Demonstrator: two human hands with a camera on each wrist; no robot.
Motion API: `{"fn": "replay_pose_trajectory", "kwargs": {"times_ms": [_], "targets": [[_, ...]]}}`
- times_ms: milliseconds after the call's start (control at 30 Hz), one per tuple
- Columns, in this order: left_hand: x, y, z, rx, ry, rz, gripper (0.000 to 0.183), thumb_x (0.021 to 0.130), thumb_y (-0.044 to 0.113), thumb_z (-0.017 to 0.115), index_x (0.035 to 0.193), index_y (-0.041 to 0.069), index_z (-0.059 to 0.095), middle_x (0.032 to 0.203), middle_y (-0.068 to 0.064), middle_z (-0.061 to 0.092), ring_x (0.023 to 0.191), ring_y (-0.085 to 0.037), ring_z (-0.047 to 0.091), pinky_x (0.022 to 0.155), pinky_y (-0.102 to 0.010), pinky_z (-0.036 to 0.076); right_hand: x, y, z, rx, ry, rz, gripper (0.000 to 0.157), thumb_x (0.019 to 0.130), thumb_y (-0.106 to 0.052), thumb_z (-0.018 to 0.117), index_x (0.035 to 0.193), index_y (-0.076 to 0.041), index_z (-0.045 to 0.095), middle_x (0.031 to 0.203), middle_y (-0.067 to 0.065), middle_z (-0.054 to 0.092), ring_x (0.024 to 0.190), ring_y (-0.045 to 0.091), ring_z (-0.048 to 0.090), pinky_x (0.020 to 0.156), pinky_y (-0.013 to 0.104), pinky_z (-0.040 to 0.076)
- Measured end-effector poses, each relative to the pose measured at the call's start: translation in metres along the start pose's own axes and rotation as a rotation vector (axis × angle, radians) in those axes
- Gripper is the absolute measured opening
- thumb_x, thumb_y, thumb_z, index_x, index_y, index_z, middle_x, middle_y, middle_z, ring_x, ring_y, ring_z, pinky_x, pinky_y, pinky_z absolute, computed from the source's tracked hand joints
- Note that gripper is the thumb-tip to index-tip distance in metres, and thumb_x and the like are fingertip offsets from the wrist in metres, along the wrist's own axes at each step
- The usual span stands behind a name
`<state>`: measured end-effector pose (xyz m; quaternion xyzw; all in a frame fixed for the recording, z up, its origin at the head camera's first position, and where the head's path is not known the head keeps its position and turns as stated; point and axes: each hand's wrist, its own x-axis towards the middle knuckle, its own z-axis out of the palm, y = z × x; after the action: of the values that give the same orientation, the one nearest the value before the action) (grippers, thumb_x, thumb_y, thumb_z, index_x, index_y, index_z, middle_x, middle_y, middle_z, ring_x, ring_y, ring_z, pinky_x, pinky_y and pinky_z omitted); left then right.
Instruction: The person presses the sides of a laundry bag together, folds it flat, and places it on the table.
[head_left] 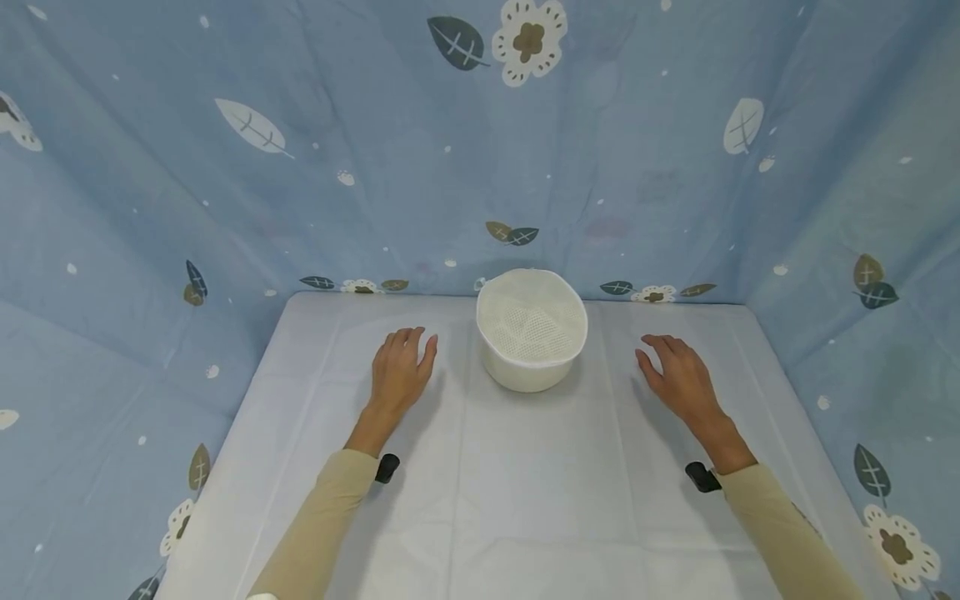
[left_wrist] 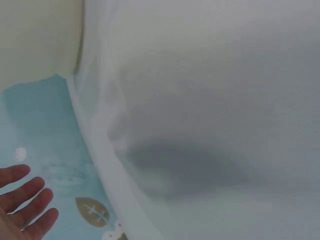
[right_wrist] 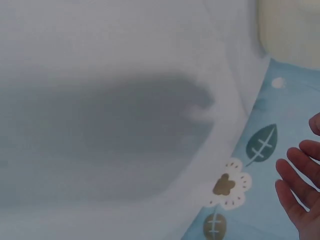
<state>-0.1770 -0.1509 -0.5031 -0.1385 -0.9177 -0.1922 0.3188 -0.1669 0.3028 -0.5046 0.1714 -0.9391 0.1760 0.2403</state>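
A cream-white round tub (head_left: pixel 517 373) with a pale mesh-like surface inside its rim stands at the far middle of the table, between my hands. To its left, my left hand (head_left: pixel 401 367) hovers with relaxed fingers, apart from it and holding nothing. My right hand (head_left: pixel 681 377) is farther off on the other side, fingers loosely bent and nothing in them. The left wrist view shows the tub's side (left_wrist: pixel 37 37) at the upper left, with left fingertips (left_wrist: pixel 31 189) below. At the upper right of the right wrist view is the tub's wall (right_wrist: pixel 292 35), above the right fingers (right_wrist: pixel 295 182).
A white cloth covers the table (head_left: pixel 540 483). Blue curtains (head_left: pixel 375 100) printed with leaves and flowers rise behind it and on both sides. Each wrist bears a small black device, one on the left (head_left: pixel 387 468) and one on the right (head_left: pixel 702 477).
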Motion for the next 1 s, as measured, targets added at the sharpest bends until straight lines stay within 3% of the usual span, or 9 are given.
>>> {"fn": "replay_pose_trajectory", "kwargs": {"times_ms": [300, 567, 1000], "targets": [[0.015, 0.011, -0.004, -0.011, -0.016, -0.003, 0.034, 0.095, 0.028, 0.055, 0.101, -0.003, 0.069, 0.094, -0.019, 0.067, 0.084, -0.034, 0.062, 0.071, -0.044, 0.053, 0.014, -0.010, -0.001, 0.029, -0.003, 0.023, 0.032, 0.087, -0.017, 0.068, 0.112, 0.002, 0.064, 0.104, 0.020, 0.063, 0.089, 0.034, 0.060, 0.073, 0.049, 0.051], [0.025, 0.020, -0.003, -0.059, 0.016, -0.001, 0.031, 0.094, 0.027, 0.059, 0.099, -0.002, 0.069, 0.092, -0.017, 0.067, 0.082, -0.032, 0.062, 0.066, -0.042, 0.054, 0.028, -0.021, -0.003, 0.055, -0.002, 0.031, 0.033, 0.088, -0.017, 0.067, 0.116, 0.001, 0.062, 0.107, 0.018, 0.062, 0.089, 0.030, 0.060, 0.070, 0.047, 0.052], [0.041, 0.039, 0.001, -0.121, -0.025, -0.043, 0.030, 0.096, 0.025, 0.055, 0.101, -0.001, 0.069, 0.095, -0.015, 0.067, 0.086, -0.030, 0.062, 0.070, -0.042, 0.054, 0.050, -0.044, 0.001, 0.171, -0.031, 0.078, 0.037, 0.094, -0.025, 0.061, 0.123, -0.003, 0.058, 0.117, 0.014, 0.059, 0.093, 0.027, 0.060, 0.070, 0.044, 0.053]]}}
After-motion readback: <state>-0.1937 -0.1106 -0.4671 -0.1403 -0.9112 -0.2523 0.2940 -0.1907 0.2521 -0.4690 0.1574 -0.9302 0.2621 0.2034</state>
